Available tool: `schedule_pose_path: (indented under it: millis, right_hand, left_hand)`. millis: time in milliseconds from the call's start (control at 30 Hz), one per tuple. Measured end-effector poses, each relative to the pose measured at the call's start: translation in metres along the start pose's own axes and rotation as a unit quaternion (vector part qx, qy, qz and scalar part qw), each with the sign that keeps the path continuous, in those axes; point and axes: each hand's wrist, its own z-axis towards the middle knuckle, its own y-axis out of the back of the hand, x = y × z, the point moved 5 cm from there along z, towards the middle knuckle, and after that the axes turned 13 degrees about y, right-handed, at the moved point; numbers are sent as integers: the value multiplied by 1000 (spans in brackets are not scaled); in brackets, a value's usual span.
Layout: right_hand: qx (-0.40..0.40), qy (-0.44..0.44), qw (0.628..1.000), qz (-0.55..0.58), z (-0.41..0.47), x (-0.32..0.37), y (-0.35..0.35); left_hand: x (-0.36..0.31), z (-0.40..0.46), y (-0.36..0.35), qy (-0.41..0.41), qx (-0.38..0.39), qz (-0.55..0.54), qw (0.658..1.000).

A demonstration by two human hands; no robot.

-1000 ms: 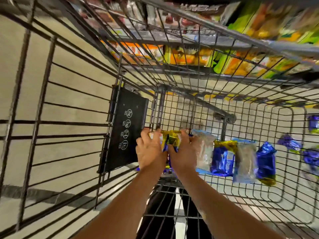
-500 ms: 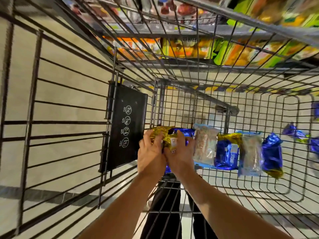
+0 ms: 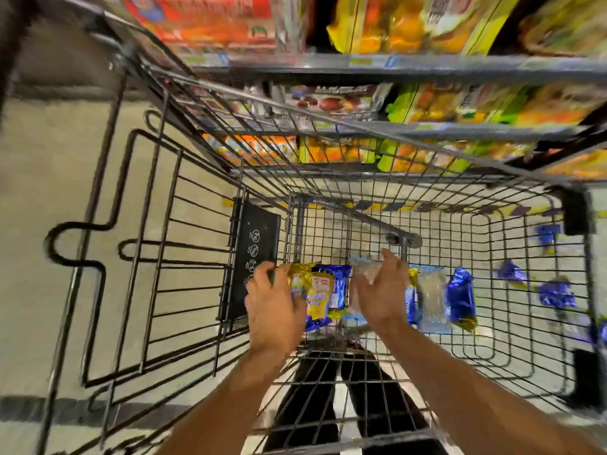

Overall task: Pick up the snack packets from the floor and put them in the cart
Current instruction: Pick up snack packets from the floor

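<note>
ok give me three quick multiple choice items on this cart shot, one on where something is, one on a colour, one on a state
1. Where is the row of snack packets?
A. on a store shelf
B. inside the cart
C. on the cart handle

2. The packet at the row's right end is mainly:
A. blue
B. red
C. white

3. The right hand is:
A. clenched in a fist
B. open above the packets
C. gripping the cart rim

Answers: 1 B, the packets lie on the basket's wire floor; 2 A, shiny blue foil with gold trim; 3 B, its fingers are spread and relaxed.
</note>
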Motion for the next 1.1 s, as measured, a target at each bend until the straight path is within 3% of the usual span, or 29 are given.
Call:
schedule_pose_path:
  millis: [367,567,833,1100]
  right_hand:
    - [-81,125,989,-9,-59,88,151]
    - [-124,162,977,-59,-119,90,211]
    - [-182,134,963,-144,-194,29,285]
    - [-239,64,955,-163,-294,-87,352]
  left_hand:
    - [-64,-41,120,-166,-64,-17,984]
    - [-115,-111,121,-277,-51,10,960]
    - [-179,-229,93,-369,-66,66,925]
    - [-236,-358,20,-445,-38,164,880]
